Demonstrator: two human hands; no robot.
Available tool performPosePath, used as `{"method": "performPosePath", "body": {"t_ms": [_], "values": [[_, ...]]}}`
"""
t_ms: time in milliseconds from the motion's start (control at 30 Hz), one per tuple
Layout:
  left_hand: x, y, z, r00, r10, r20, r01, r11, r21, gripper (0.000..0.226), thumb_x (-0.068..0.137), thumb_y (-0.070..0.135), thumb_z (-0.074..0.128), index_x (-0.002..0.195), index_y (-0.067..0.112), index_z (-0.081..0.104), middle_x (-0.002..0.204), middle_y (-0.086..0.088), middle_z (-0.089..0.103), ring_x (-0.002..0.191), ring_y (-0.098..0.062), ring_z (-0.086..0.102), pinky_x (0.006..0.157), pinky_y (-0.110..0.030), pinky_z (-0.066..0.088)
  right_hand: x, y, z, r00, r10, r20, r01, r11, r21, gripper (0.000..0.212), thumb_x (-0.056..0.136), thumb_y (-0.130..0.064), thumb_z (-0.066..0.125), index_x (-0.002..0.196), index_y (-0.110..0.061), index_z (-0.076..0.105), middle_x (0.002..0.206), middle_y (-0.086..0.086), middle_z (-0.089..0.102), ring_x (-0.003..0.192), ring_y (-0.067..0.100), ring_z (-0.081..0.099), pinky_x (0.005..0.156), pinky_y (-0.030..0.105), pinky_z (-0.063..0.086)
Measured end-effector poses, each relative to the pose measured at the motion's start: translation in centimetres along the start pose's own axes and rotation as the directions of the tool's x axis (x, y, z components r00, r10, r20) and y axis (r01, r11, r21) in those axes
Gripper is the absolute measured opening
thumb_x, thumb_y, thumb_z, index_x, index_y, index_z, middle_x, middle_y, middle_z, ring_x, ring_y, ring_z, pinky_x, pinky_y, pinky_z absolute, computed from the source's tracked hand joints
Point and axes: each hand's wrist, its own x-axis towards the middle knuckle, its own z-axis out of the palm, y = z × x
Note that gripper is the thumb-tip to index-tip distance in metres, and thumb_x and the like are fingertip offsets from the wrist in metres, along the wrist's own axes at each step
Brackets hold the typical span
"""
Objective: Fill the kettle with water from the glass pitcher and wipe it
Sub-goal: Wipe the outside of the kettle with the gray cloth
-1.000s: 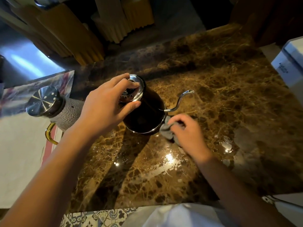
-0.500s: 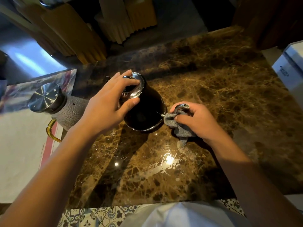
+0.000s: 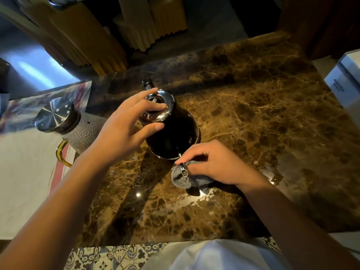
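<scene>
Left hand (image 3: 124,131) is clamped over the top of the black kettle (image 3: 175,137), fingers (image 3: 155,107) curled across the shiny steel lid (image 3: 158,106) and thumb pressing the dark side, and the kettle stands mid-bench on the brown marble bench (image 3: 253,117) with its thin spout (image 3: 183,169) aimed toward the camera. Right hand (image 3: 216,164) has its fingers bunched round a grey cloth (image 3: 187,179), pinching it up against the spout tip. Off to the left, a textured pitcher (image 3: 78,125) with a steel cap and amber handle stands just beside the left wrist.
</scene>
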Motion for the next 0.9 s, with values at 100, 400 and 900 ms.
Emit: {"method": "performPosePath", "body": {"t_ms": [100, 400, 900], "values": [[-0.4, -0.3, 0.3, 1.0, 0.016, -0.015, -0.016, 1.0, -0.012, 0.04, 0.096, 0.037, 0.065, 0.134, 0.027, 0.06, 0.161, 0.008, 0.037, 0.148, -0.016, 0.037, 0.101, -0.057, 0.051, 0.0, -0.4, 1.2, 1.0, -0.009, -0.008, 0.009, 1.0, -0.01, 0.025, 0.083, -0.006, 0.084, 0.106, -0.017, 0.083, 0.1, -0.013, 0.078, 0.097, -0.001, 0.073, 0.089, 0.017, 0.052], [-0.1, -0.1, 0.3, 0.991, -0.031, -0.131, 0.017, 0.994, -0.105, 0.03, 0.096, 0.034, 0.067, 0.124, 0.022, 0.068, 0.152, 0.008, 0.052, 0.142, -0.01, 0.047, 0.109, -0.048, 0.049, -0.6, -1.0, 3.3, 1.0, 0.021, 0.02, -0.019, 0.993, -0.113, 0.045, 0.09, -0.011, 0.077, 0.129, -0.032, 0.071, 0.122, -0.017, 0.067, 0.102, 0.0, 0.064, 0.084, 0.017, 0.053], [0.8, 0.8, -0.7, 0.994, -0.054, -0.095, 0.058, 0.997, 0.045, 0.071, 0.09, 0.048, 0.067, 0.154, 0.031, 0.039, 0.143, 0.011, 0.058, 0.11, -0.003, 0.063, 0.099, -0.03, 0.048, 6.3, -5.6, -4.5, 0.761, 0.036, -0.647, 0.198, 0.938, 0.285, 0.017, 0.084, -0.012, 0.075, 0.084, -0.028, 0.073, 0.091, -0.003, 0.074, 0.095, 0.027, 0.073, 0.086, 0.046, 0.063]]}}
